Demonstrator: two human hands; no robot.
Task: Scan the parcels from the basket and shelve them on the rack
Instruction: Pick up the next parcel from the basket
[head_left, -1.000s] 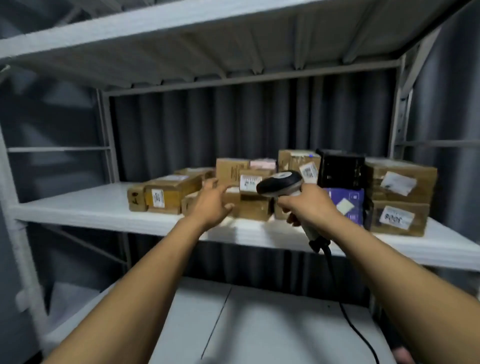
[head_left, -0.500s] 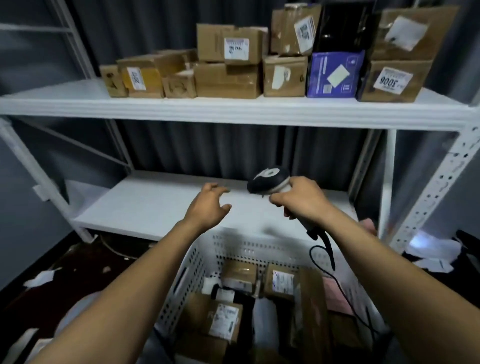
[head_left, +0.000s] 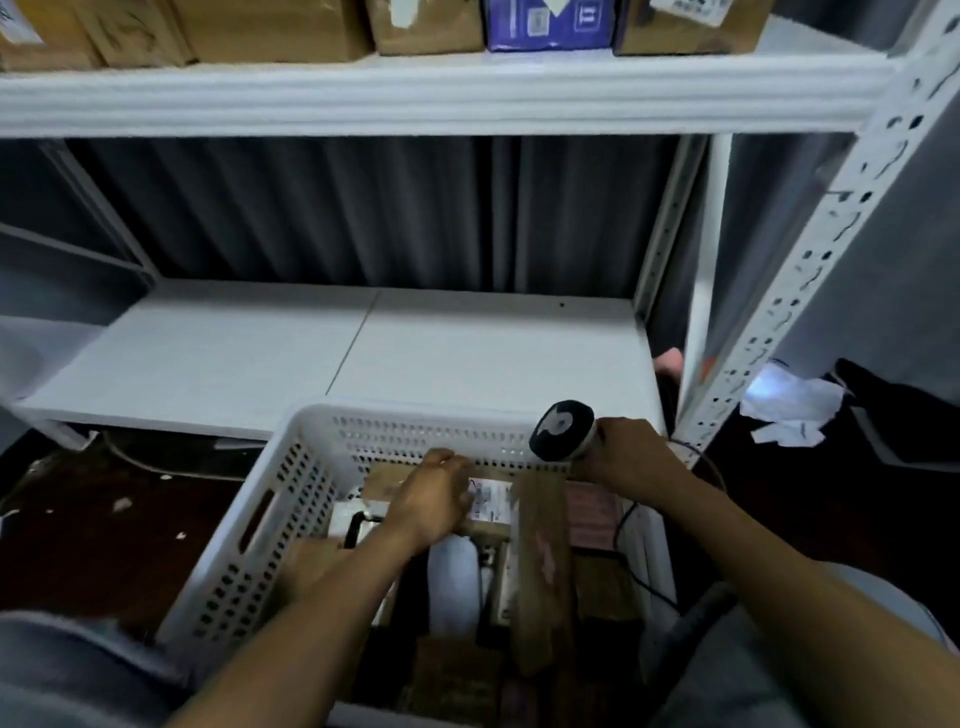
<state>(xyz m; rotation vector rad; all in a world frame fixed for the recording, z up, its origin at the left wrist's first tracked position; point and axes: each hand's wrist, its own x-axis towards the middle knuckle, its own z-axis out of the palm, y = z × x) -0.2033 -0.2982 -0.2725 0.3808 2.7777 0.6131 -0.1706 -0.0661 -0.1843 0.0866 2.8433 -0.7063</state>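
Note:
A white perforated basket (head_left: 415, 413) stands on the floor in front of the rack and holds several parcels. My left hand (head_left: 431, 501) reaches into it, fingers curled over a small brown parcel with a white label (head_left: 491, 501). A tall brown parcel (head_left: 543, 561) stands on edge beside it, and a pink one (head_left: 592, 514) lies further right. At the basket's far right corner, my right hand (head_left: 628, 457) grips the handle of the barcode scanner (head_left: 563, 428). Its black cable (head_left: 639, 571) trails down. Shelved cardboard parcels (head_left: 275, 26) and a purple box (head_left: 550, 23) sit on the upper shelf (head_left: 415, 93).
The lower white shelf (head_left: 363, 353) lies just behind the basket. A perforated rack post (head_left: 831, 234) rises at the right. Crumpled paper (head_left: 789, 410) lies on the dark floor beyond it. Dark floor with scraps (head_left: 104, 519) lies left of the basket.
My view dropped from the upper shelf to the basket. Both hands came down; the left hand went into the basket onto a parcel, and the right hand still holds the scanner.

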